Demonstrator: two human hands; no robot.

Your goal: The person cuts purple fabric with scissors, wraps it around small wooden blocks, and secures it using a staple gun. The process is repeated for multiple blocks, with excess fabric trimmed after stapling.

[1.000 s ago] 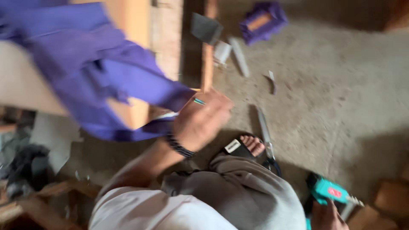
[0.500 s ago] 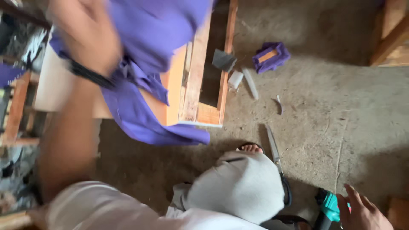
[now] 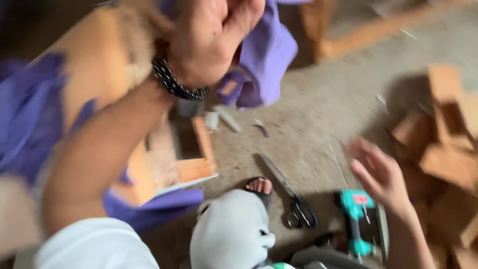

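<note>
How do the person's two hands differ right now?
The left hand is raised high and closed on purple cloth; the right hand hangs low, fingers spread and holding nothing, above a teal power tool. The left wrist wears a dark beaded bracelet; the right wrist looks bare. Both are blurred in this view.

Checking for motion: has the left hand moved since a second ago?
Yes. The left hand, gripping the purple cloth, has lifted up off the wooden frame toward the camera.

Purple cloth [image 3: 264, 55]: soft, matt. Frame [image 3: 196, 167]: bare wood. Scissors [image 3: 291, 197]: metal blades. Floor [image 3: 318, 114]: rough concrete.
</note>
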